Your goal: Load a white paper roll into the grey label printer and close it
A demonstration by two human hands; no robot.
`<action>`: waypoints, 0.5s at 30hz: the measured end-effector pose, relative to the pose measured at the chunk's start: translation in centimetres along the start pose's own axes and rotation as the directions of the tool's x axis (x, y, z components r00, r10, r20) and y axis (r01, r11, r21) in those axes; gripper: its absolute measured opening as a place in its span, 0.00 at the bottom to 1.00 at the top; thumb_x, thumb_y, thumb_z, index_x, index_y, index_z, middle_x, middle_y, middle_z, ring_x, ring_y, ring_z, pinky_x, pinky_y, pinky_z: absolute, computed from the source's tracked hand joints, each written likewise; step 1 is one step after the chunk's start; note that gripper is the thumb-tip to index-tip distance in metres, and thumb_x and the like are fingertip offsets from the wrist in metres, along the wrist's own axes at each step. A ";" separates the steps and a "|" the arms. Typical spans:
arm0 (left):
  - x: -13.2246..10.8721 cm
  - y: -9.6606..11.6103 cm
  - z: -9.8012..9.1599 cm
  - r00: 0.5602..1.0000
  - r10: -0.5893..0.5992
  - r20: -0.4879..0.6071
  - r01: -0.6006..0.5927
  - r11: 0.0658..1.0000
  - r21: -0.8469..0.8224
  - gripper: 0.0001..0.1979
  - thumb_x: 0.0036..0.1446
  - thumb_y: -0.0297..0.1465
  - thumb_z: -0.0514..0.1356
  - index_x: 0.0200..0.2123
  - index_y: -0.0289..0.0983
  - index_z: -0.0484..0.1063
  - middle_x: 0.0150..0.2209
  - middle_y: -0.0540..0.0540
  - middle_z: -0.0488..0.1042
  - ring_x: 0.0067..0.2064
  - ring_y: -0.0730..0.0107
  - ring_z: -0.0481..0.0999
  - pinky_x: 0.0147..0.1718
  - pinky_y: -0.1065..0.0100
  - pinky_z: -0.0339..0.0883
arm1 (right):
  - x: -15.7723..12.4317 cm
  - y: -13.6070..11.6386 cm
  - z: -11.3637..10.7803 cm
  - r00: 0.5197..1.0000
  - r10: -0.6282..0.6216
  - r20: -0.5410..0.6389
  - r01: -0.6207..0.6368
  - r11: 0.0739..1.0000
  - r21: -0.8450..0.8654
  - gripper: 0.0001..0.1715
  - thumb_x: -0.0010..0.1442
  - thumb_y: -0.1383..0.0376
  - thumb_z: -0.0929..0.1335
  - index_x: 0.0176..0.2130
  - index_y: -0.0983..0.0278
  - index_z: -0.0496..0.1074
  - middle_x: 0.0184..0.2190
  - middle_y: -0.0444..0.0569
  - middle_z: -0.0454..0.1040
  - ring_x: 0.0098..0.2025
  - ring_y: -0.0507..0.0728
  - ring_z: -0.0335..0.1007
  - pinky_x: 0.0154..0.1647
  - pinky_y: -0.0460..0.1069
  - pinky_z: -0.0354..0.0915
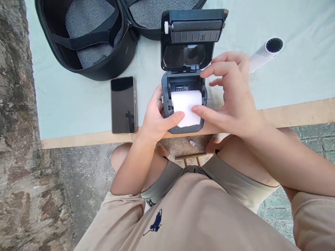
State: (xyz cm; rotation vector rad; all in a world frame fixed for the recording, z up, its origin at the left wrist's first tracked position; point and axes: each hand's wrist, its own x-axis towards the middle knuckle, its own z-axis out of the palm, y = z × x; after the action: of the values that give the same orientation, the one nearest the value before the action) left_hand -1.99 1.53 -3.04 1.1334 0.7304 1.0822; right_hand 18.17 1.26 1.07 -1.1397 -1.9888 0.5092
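A small dark printer [186, 130] stands at the table's front edge, its black lid [193, 38] raised at the back. Inside it lies a white paper roll [187, 101]. My left hand [159, 116] wraps round the printer's left side, with the thumb resting on the paper. At the right side, my right hand [230, 94] has its fingers spread; the thumb tip touches or hovers at the paper's right edge, and the index fingertip is by the lid hinge.
A phone [123, 104] lies left of the printer. Behind it stands an open black zip case [117, 59] with grey foam. A white cylinder [265, 55] with a dark end lies at the right. The table's wooden edge [300, 113] runs along the front.
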 end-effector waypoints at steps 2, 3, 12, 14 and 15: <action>0.0 -0.1 -0.1 1.000 0.007 0.001 -0.007 1.000 -0.003 0.29 0.49 0.40 0.71 0.53 0.43 0.68 0.48 0.44 0.77 0.49 0.56 0.81 0.43 0.62 0.79 | 0.0 -0.2 0.0 0.999 0.025 0.033 -0.026 0.999 0.034 0.28 0.56 0.54 0.73 0.52 0.55 0.61 0.52 0.54 0.60 0.61 0.63 0.59 0.49 0.59 0.74; 0.0 -0.2 -0.1 1.000 0.003 -0.004 -0.003 1.000 0.001 0.29 0.49 0.41 0.71 0.53 0.43 0.68 0.49 0.43 0.77 0.50 0.55 0.81 0.43 0.62 0.79 | 0.0 -0.3 0.0 0.998 0.038 0.046 -0.041 0.998 0.054 0.29 0.55 0.55 0.73 0.52 0.54 0.61 0.52 0.54 0.59 0.62 0.63 0.58 0.49 0.58 0.74; -0.4 -0.1 0.3 0.998 -0.046 -0.051 0.049 0.998 0.048 0.60 0.46 0.46 0.72 0.70 0.54 0.32 0.57 0.42 0.73 0.52 0.51 0.81 0.45 0.58 0.77 | -0.2 0.2 0.4 0.984 0.093 0.150 -0.136 0.939 0.316 0.34 0.56 0.62 0.74 0.56 0.51 0.56 0.62 0.53 0.56 0.62 0.61 0.63 0.52 0.56 0.76; -0.3 -0.5 0.1 0.999 -0.027 -0.042 0.029 0.998 0.056 0.57 0.47 0.47 0.71 0.70 0.53 0.36 0.59 0.41 0.71 0.55 0.48 0.79 0.48 0.57 0.76 | -0.1 0.2 0.5 0.984 0.088 0.154 -0.137 0.930 0.342 0.35 0.55 0.63 0.74 0.56 0.51 0.56 0.62 0.52 0.56 0.64 0.61 0.62 0.53 0.56 0.76; -0.1 -0.8 -0.2 1.000 -0.003 -0.028 0.005 0.998 0.067 0.56 0.47 0.47 0.71 0.70 0.52 0.38 0.60 0.41 0.70 0.57 0.47 0.77 0.49 0.57 0.75 | -0.1 0.1 0.6 0.987 0.095 0.131 -0.139 0.914 0.380 0.36 0.55 0.63 0.74 0.57 0.51 0.56 0.62 0.52 0.55 0.66 0.61 0.60 0.56 0.56 0.74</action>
State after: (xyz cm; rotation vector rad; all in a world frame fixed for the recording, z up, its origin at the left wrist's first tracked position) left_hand -1.93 1.46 -3.89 1.1755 0.7956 1.0790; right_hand 17.80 1.27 0.61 -0.9979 -1.8063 1.0011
